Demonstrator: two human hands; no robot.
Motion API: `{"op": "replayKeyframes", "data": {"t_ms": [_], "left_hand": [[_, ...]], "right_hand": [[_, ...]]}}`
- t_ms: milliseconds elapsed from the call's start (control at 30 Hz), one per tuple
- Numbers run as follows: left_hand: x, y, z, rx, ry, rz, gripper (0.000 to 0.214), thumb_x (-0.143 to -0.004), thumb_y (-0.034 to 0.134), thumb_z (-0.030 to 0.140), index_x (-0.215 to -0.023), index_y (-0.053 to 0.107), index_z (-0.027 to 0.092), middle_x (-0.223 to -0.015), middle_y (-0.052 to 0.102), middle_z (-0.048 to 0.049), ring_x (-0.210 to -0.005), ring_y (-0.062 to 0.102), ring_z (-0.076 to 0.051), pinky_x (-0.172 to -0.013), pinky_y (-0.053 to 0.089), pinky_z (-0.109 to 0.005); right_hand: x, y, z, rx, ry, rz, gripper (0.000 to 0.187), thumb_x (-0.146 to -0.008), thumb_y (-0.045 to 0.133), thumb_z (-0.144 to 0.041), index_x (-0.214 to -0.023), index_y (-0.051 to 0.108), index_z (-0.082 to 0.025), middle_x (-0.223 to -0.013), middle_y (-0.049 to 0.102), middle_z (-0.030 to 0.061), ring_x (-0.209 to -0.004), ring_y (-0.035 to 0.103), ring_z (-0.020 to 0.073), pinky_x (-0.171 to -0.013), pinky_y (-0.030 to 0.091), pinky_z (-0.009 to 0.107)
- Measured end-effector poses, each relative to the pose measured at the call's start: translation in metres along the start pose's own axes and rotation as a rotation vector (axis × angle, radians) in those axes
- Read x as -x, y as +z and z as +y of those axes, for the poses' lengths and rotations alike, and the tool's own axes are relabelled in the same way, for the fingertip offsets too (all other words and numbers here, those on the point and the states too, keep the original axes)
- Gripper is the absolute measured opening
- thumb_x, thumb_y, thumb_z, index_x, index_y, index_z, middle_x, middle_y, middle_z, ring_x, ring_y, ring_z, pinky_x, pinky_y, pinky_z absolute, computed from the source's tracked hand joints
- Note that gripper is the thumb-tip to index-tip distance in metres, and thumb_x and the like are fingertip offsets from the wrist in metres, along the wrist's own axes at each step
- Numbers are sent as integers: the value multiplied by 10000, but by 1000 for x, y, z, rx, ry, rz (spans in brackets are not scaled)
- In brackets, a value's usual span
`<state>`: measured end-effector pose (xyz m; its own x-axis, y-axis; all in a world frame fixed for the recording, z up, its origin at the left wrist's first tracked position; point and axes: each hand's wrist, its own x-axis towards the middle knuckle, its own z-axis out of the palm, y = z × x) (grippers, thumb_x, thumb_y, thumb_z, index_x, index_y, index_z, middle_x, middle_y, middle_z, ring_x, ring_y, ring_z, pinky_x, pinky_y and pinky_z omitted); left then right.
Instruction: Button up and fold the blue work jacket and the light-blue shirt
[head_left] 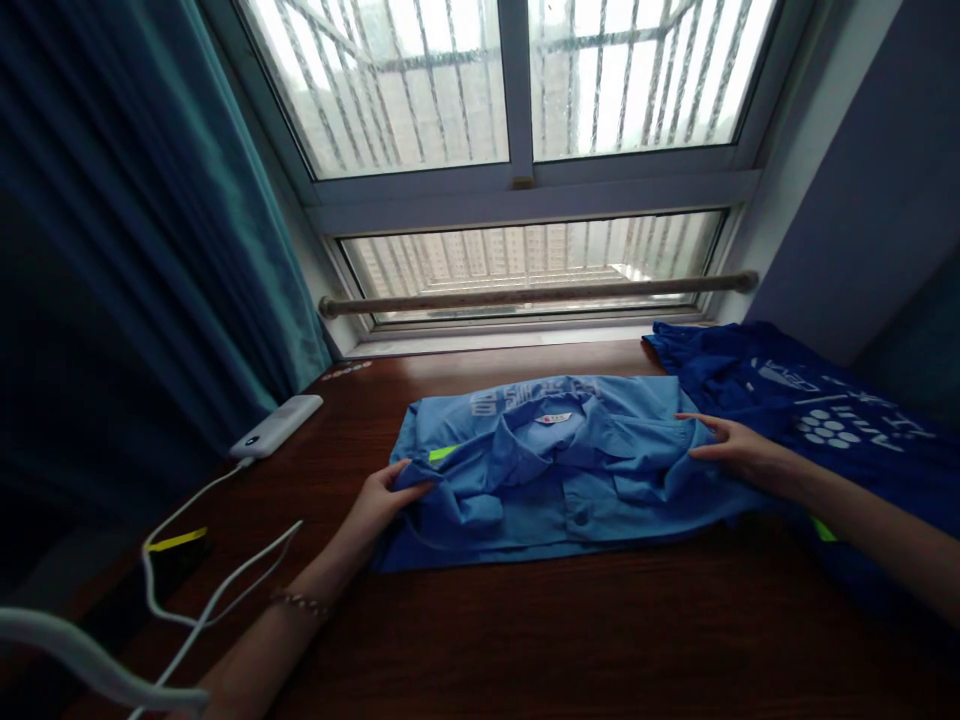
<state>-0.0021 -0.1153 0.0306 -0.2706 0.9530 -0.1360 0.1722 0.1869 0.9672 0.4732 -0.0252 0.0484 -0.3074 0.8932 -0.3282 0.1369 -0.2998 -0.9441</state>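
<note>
A light blue collared shirt lies partly folded on a dark wooden table, collar and label facing up. My left hand pinches the shirt's left edge, fingers closed on the cloth. My right hand rests on the shirt's right side with fingers stretched out and pressing the fabric flat.
A dark blue garment with white print lies at the right, under my right forearm. A white power bank with a white cable sits at the left by a teal curtain. A window with a rail runs behind the table.
</note>
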Motion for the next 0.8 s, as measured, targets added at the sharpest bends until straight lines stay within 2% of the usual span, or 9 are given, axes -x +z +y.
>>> {"op": "replayKeyframes", "data": {"t_ms": [67,167,300,400,533,633,733,800], "left_hand": [[4,-4,0,85,23,40,374,-498,725,332,-793,595,143,-698,638,-7,-624,596,-157,-631,477,-267],[11,-21,-5,128,100,78,313,-547,690,326,-787,570,165,-690,618,15,-617,578,-131,-622,459,-234],[21,-45,-17,-123,126,57,304,-578,643,392,-755,579,154,-779,631,-31,-746,588,-185,-685,457,-254],[27,-45,-22,-309,104,38,340,-578,635,441,-759,579,158,-708,625,-20,-686,586,-188,-633,457,-254],[27,-35,-26,-333,128,81,420,-600,616,468,-888,586,164,-818,648,-30,-771,592,-204,-693,458,-273],[26,-33,-33,-433,128,105,409,-631,571,496,-839,618,147,-842,643,-60,-830,577,-228,-764,436,-307],[32,-35,-40,-721,237,168,342,-639,556,484,-759,620,170,-859,617,-70,-879,542,-243,-826,392,-334],[40,-37,-42,-888,290,192,330,-649,534,488,-762,599,185,-888,594,-74,-902,519,-249,-838,374,-341]], "right_hand": [[6,-2,-3,15,2,7,838,-554,730,-286,-1286,332,-201,-1003,625,91,-849,612,277,-742,523,379],[21,-8,0,76,-14,16,764,-579,711,-321,-1257,373,-218,-1010,622,78,-846,612,266,-727,524,354],[41,-16,17,330,-24,-20,656,-568,705,-385,-1159,490,-199,-1013,622,64,-892,591,271,-754,501,329],[44,-17,29,614,-64,19,593,-547,696,-450,-1075,563,-215,-1058,605,34,-960,554,282,-807,463,331],[42,-12,33,777,-146,82,462,-664,565,-528,-1022,591,-237,-1056,604,8,-969,543,255,-829,426,314],[46,1,42,824,-187,204,408,-737,451,-544,-938,604,-224,-935,642,15,-880,570,241,-764,433,298],[62,20,60,885,-209,361,352,-761,409,-512,-864,592,-228,-800,644,16,-747,586,230,-674,430,294],[76,32,74,915,-234,448,303,-767,395,-472,-790,579,-233,-767,627,22,-726,583,228,-672,422,303]]}}
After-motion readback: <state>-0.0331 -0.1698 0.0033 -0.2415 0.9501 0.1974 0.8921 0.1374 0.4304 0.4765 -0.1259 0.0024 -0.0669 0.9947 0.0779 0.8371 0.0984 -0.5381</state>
